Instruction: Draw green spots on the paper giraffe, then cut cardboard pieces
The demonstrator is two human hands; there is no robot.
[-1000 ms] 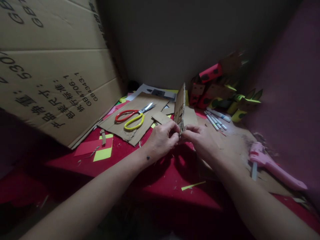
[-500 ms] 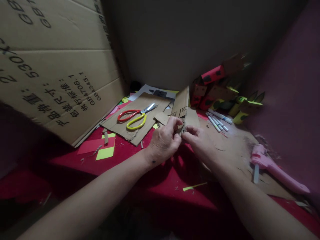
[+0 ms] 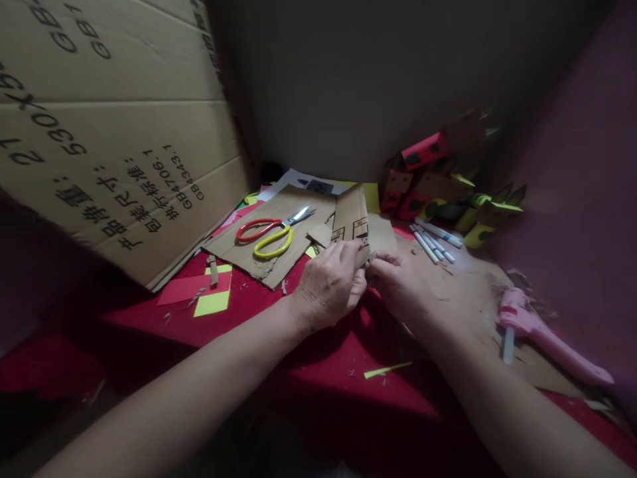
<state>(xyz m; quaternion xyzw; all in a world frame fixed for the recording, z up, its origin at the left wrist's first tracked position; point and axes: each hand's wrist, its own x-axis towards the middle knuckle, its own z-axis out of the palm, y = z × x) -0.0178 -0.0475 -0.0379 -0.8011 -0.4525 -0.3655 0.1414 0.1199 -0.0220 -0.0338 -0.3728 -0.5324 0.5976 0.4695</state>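
A narrow cardboard piece (image 3: 350,207) with black printed marks stands tilted near the middle of the view. My left hand (image 3: 328,282) is closed round its lower end. At the lower right corner of the same piece, my right hand (image 3: 395,282) pinches the edge, its fingertips nearly touching the left ones. The exact grip of the fingertips is partly hidden. Left of the hands, scissors (image 3: 269,234) with one red and one yellow handle lie on a flat cardboard sheet (image 3: 243,259).
A big printed cardboard panel (image 3: 164,99) leans at the left. Red and yellow paper (image 3: 212,304) lies on the red cloth (image 3: 174,332). At the right are white markers (image 3: 432,242), a pink glue gun (image 3: 542,335) and red and yellow paper figures (image 3: 423,153).
The held cardboard has turned and tipped left, showing more of its printed face. My left hand has rolled slightly over it; the right hand has barely shifted.
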